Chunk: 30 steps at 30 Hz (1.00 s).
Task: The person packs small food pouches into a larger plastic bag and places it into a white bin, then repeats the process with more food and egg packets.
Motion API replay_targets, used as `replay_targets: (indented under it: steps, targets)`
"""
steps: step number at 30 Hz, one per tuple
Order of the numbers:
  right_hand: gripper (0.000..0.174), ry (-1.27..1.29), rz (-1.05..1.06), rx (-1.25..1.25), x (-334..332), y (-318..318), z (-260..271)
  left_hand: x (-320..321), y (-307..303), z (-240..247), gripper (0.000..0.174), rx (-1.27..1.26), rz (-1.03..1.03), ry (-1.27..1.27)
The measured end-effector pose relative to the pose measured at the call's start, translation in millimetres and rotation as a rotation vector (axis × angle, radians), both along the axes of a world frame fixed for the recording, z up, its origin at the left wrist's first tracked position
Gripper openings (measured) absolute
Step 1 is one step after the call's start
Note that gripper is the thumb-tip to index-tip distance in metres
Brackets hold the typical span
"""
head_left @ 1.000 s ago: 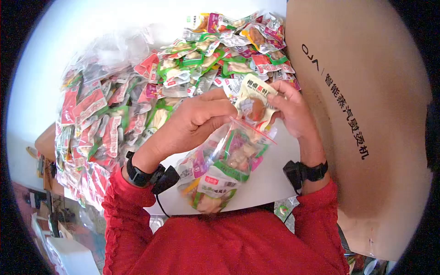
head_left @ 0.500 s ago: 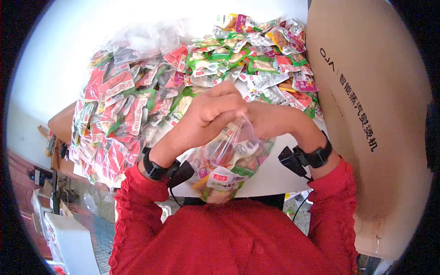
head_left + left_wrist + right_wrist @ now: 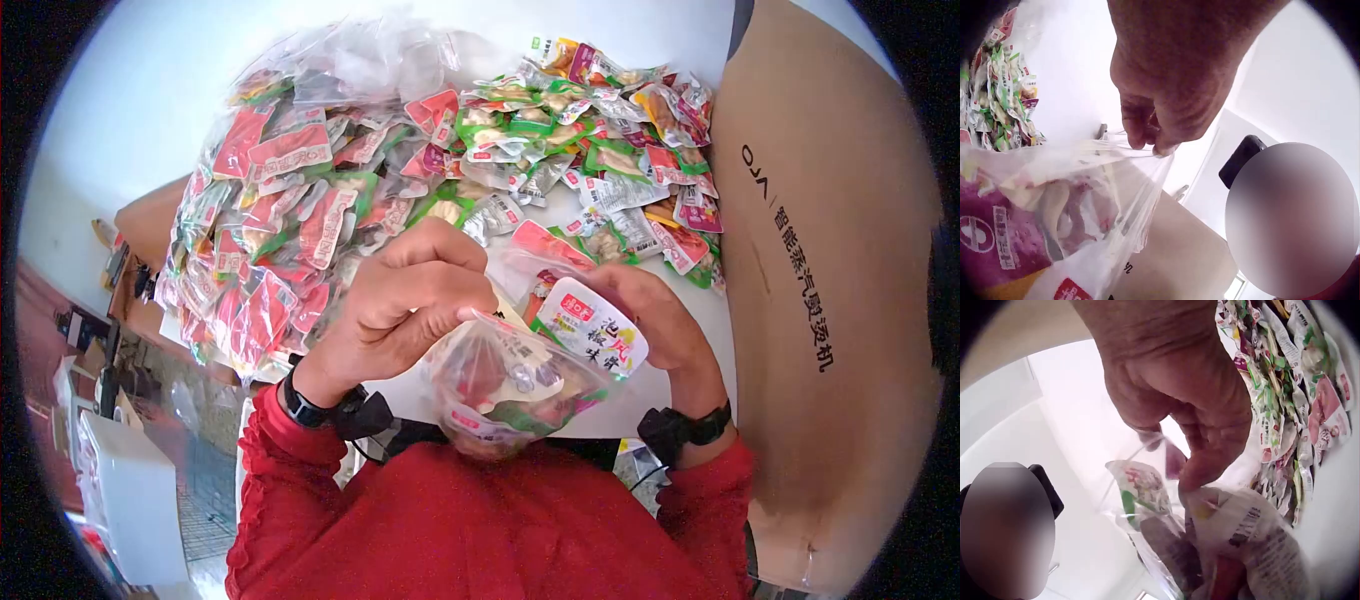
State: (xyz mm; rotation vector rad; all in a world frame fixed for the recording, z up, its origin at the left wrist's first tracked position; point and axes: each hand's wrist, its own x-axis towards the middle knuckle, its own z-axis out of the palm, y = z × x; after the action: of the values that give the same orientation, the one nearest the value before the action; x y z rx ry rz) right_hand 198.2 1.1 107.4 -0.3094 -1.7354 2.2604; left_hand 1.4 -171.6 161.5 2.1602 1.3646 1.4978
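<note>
My left hand [image 3: 415,300] pinches the top edge of a clear plastic zip bag [image 3: 1129,187] between thumb and fingertips. Inside the bag, a cream packet [image 3: 525,370] shows through the film, along with a purple one [image 3: 991,231] and others. At the right side of the bag's mouth, my right hand [image 3: 655,310] holds a white-and-green snack packet [image 3: 590,325] with a red logo. In the right wrist view, the fingers [image 3: 1200,472] curl down over packets and clear film. A red packet [image 3: 550,243] lies just beyond this hand.
A large heap of snack packets in clear wrapping [image 3: 300,190] covers the table's left side. Loose packets [image 3: 600,130] are piled at the back right. A tall cardboard box [image 3: 830,300] stands along the right edge of the white table [image 3: 690,370].
The cream packet has gone from my right hand into the bag. After both hands met at the bag's mouth, they moved apart, and my right hand now has a white-and-green packet.
</note>
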Motion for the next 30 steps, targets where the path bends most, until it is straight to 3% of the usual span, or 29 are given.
replay_targets:
  steps: [4, 6, 11, 13, 14, 15, 17, 19, 20, 21, 23, 25, 26, 30]
  targets:
    - [0.023, -0.003, 0.091, 0.118, -7.4, -1.4, 9.2, 3.8, -3.7, 10.2, 0.008, -0.008, 0.071, 0.097]
    - [0.022, -0.06, 0.078, 0.213, -11.3, -7.8, 15.4, 3.9, -4.0, 13.5, 0.014, -0.054, 0.132, 0.242]
    - [0.02, -0.01, 0.155, 0.424, -22.7, -27.4, 34.5, 3.0, 3.1, 18.9, 0.029, -0.227, 0.206, 0.284]
    - [0.018, -0.07, 0.13, 0.411, -24.4, -30.9, 37.2, -4.4, 2.6, 25.7, 0.032, -0.269, 0.11, 0.548]
    - [0.018, -0.081, 0.17, 0.411, -24.5, -33.9, 39.0, -4.0, -1.5, 32.8, 0.035, -0.404, 0.155, 0.663]
    - [0.017, -0.063, 0.147, 0.491, -23.7, -36.0, 40.6, -7.5, -5.2, 29.6, 0.035, -0.425, 0.194, 0.633]
    - [0.021, 0.041, 0.148, 0.647, -23.9, -37.2, 37.1, -15.9, -17.6, 17.9, 0.033, -0.154, 0.115, 0.602]
    - [0.028, 0.029, 0.243, 0.534, -25.6, -53.0, 49.5, -12.5, -28.5, 41.8, 0.037, -0.403, -0.056, 0.644]
    - [0.028, 0.019, 0.295, 0.501, -28.3, -60.7, 53.8, -14.7, -32.5, 35.6, 0.033, -0.213, -0.136, 0.632]
    - [0.032, 0.015, 0.3, 0.588, -31.9, -68.0, 57.6, -4.3, -41.6, 42.2, 0.033, -0.248, -0.101, 0.607]
    - [0.036, 0.023, 0.343, 0.659, -37.9, -77.7, 55.7, 21.4, -59.2, 66.0, 0.023, -0.81, 0.174, 0.784]
    - [0.041, 0.15, 0.383, 0.658, -41.2, -82.9, 52.8, 22.8, -98.8, 61.0, 0.023, -0.828, 0.268, 0.747]
    - [0.054, 0.005, 0.427, 0.548, -40.2, -91.7, 62.7, 25.2, -116.4, 59.9, 0.022, -0.813, 0.333, 0.728]
    - [0.071, 0.13, 0.682, 0.496, -59.1, -112.5, 60.2, 33.9, -178.2, 56.9, 0.021, -0.731, 0.598, 0.653]
